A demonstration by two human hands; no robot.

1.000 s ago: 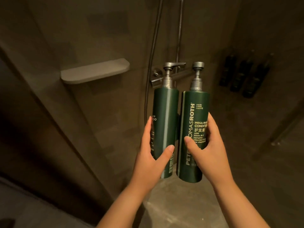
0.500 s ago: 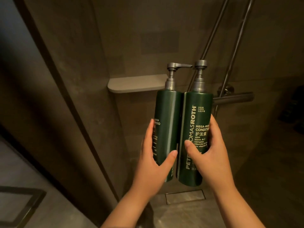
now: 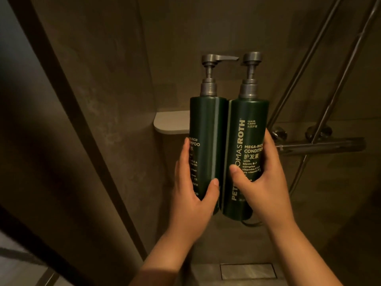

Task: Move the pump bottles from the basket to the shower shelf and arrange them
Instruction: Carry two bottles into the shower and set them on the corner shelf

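Observation:
Two dark green pump bottles with grey pumps stand upright side by side in the air. My left hand (image 3: 191,195) grips the shampoo bottle (image 3: 206,129), whose spout points right. The conditioner bottle (image 3: 247,133) is held by my right hand (image 3: 266,182), thumb across its label. The bottles touch each other. Behind them the pale shower shelf (image 3: 171,122) juts from the wall; the bottles hide most of it.
A chrome shower mixer bar (image 3: 321,146) with two valves sits on the wall to the right, with a riser rail (image 3: 340,75) and hose rising from it. A dark glass door edge (image 3: 68,104) runs diagonally on the left. A floor drain (image 3: 247,271) lies below.
The view has closed in on the wall. The shelf has shifted right and now sits directly behind the two bottles, which both hands still hold together.

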